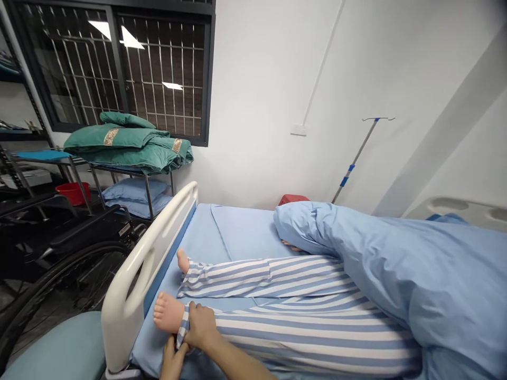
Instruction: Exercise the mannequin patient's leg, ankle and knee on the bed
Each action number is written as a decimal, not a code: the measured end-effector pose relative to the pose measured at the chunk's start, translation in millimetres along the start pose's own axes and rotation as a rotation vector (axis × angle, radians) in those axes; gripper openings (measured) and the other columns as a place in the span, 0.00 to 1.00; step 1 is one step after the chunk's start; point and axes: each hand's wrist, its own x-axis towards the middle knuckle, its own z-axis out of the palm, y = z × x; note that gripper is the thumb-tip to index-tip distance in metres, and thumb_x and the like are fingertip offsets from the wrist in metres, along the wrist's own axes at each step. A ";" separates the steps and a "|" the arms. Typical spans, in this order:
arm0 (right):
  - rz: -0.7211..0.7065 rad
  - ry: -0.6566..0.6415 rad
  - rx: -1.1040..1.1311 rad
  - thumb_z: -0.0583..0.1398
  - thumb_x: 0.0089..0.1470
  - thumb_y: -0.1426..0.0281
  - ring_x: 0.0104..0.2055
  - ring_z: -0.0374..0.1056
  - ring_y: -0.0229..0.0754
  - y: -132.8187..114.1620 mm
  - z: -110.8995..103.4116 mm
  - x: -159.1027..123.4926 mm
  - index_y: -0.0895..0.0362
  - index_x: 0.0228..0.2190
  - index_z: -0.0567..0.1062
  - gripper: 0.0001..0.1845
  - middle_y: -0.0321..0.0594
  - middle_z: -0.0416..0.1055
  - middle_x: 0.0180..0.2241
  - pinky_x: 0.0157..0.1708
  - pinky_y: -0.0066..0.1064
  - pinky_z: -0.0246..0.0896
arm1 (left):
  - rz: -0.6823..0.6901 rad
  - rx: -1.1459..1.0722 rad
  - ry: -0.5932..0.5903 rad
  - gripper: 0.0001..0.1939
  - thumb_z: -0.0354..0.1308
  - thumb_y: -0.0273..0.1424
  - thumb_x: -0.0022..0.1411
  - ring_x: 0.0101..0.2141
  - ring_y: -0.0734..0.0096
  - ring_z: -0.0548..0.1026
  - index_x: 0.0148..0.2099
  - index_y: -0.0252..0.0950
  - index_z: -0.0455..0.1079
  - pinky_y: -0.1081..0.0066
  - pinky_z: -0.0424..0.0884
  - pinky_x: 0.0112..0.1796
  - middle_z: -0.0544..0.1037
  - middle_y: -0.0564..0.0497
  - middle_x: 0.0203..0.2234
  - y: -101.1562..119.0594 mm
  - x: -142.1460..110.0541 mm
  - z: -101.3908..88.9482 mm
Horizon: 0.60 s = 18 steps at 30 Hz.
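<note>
A manikin lies on a hospital bed (237,227) in blue-and-white striped trousers (301,322). A light blue quilt (415,274) covers its upper body. My right hand (201,326) is closed on the cuff of the near trouser leg, just by the manikin's near foot (168,312). My left hand (172,360) sits right below it at the same cuff, fingers pinched on the fabric. The far foot (182,260) shows beyond, close to the white footboard (134,274).
A black wheelchair (59,253) stands left of the bed. Behind it a metal rack (130,171) carries folded green bedding (127,142) and blue pillows. A red basin (73,192) sits further left. An IV pole (356,158) leans by the wall. A teal seat (59,351) lies at bottom left.
</note>
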 end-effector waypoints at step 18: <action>-0.193 0.483 0.319 0.57 0.39 0.56 0.29 0.67 0.47 59.4 -315.8 -53.0 0.58 0.37 0.63 0.25 0.41 0.70 0.28 0.25 0.32 0.56 | 0.660 -0.164 0.181 0.37 0.55 0.36 0.52 0.57 0.60 0.57 0.63 0.42 0.46 0.63 0.56 0.55 0.58 0.49 0.58 337.9 -90.2 27.1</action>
